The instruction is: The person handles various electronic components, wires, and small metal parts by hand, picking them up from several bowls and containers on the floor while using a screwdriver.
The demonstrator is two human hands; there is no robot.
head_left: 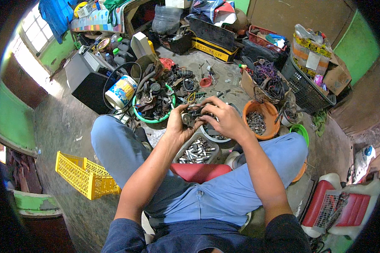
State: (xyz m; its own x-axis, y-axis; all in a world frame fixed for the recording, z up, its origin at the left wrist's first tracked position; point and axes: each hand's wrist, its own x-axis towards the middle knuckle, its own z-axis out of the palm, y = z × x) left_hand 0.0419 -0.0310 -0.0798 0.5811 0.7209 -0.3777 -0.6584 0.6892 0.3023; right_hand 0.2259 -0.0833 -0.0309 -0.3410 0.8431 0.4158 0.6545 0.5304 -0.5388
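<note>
In the middle of the view I hold a small dark part with metal and wire-like pieces point(190, 116); its exact kind is unclear. My left hand point(176, 124) is closed round its left side. My right hand point(223, 118) has bent fingers on its right side. Below my hands is a grey tub point(216, 150) heaped with small silvery cylindrical pieces point(196, 152). Partly behind my right hand is a round grey container point(236, 109) of parts. A green-rimmed basin point(152, 120) of dark mixed parts stands left of my hands, and an orange bucket point(274, 126) of small metal pieces stands right.
My legs are bent around the tubs, over a red cushion point(198, 170). A yellow crate point(84, 175) lies at the left, beside a white printed bucket point(120, 90). Boxes point(213, 52), a box of cables point(266, 80) and a black basket point(299, 88) line the back.
</note>
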